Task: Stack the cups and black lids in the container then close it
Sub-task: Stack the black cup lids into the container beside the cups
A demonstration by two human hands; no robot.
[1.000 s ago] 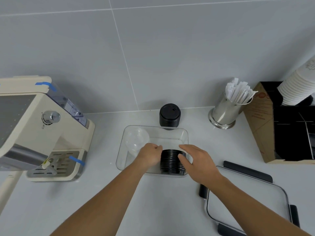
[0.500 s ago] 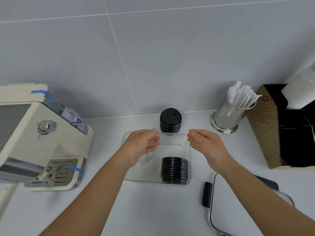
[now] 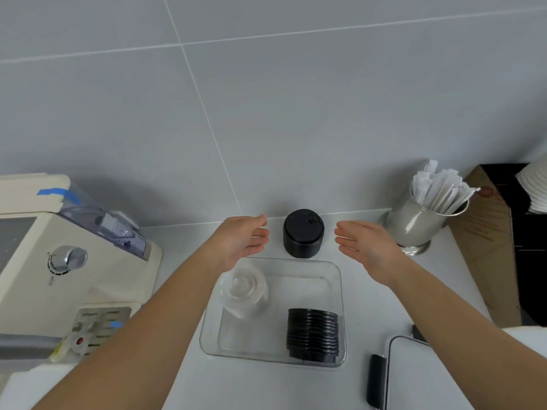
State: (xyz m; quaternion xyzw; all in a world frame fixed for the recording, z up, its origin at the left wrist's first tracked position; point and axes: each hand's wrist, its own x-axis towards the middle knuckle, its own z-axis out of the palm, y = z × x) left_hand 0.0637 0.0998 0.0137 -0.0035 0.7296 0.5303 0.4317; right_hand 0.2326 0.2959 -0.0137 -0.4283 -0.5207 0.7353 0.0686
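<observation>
A clear rectangular container point(image 3: 340, 279) sits on the white counter. Inside it, a stack of black lids point(image 3: 312, 334) lies on its side at the near right, and clear cups point(image 3: 244, 288) lie at the far left. Behind the container stands a second stack of black lids point(image 3: 303, 232) against the wall. My left hand point(image 3: 241, 239) is open just left of that stack and my right hand point(image 3: 364, 242) is open just right of it; neither touches it. The container's lid point(image 3: 393, 377), clear with black clips, lies at the near right.
A cream coffee machine point(image 3: 59, 261) fills the left side. A steel cup of wrapped straws point(image 3: 423, 217) stands at the back right, beside a cardboard-and-black organiser point(image 3: 491, 241) with stacked white cups point(image 3: 535, 187). The tiled wall is close behind.
Both hands let go of the lids lying in the container and moved away from me, past its far rim, to either side of the standing black stack. The view tilted up.
</observation>
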